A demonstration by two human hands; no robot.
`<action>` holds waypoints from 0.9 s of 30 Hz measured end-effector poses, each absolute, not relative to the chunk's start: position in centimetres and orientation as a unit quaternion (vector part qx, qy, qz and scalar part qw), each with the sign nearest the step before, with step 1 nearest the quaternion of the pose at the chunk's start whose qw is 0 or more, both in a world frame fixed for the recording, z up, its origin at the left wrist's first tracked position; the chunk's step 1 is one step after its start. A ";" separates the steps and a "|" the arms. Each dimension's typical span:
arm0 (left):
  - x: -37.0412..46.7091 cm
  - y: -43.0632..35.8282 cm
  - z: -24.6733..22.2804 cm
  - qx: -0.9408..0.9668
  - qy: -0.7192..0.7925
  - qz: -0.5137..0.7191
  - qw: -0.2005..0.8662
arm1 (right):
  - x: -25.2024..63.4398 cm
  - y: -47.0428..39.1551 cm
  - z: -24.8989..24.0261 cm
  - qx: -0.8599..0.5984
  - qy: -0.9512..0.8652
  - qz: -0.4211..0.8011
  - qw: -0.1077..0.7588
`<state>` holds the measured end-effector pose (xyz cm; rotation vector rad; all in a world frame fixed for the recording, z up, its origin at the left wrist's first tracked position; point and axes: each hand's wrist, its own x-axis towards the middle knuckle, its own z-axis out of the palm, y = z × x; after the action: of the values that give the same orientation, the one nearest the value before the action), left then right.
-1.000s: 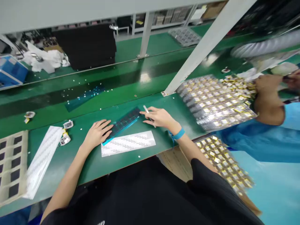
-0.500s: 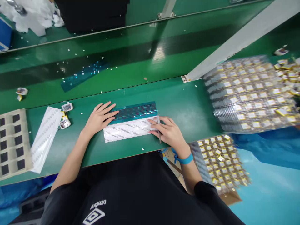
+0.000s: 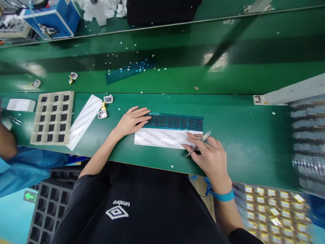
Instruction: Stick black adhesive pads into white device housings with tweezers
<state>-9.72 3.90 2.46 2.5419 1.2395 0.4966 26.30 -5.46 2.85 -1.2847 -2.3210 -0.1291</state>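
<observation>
A white post [image 3: 302,89] stands on the green workbench [image 3: 251,145] above pale-blue floor [image 3: 12,215].

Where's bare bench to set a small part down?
Widest patch: green bench between the right hand and the plastic tray stack, barring a white speck. Narrower: behind the blue film, up to the seam. Crowded: left of the left hand, with white printed strip, small electronic parts and beige tray.

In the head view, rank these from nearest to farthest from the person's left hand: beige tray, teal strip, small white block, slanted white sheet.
From the left hand:
1. Teal strip: at its fingertips, extending right.
2. Slanted white sheet: to its left.
3. Beige tray: farther left, beyond that sheet.
4. Small white block: far left, past the tray.
</observation>
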 end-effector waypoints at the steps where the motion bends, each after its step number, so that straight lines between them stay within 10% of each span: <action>1: -10.6 4.1 2.9 0.862 0.461 0.179 0.113 | 26.1 -5.5 2.9 -0.472 -0.847 -0.048 0.241; 7: -18.4 6.4 4.7 0.680 0.721 0.131 -0.006 | 26.2 -5.0 3.9 -0.478 -0.823 0.028 0.307; 21: -22.0 6.5 6.1 0.713 0.690 0.083 0.092 | 25.7 3.3 6.7 -0.392 -0.751 -0.018 0.532; 27: -24.0 5.3 6.2 0.732 0.650 0.128 0.159 | 26.6 4.3 3.8 -0.500 -0.740 0.059 0.445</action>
<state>-24.02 5.34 6.23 2.0941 1.8577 0.3657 26.56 4.30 3.81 -1.2399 -1.8341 0.1453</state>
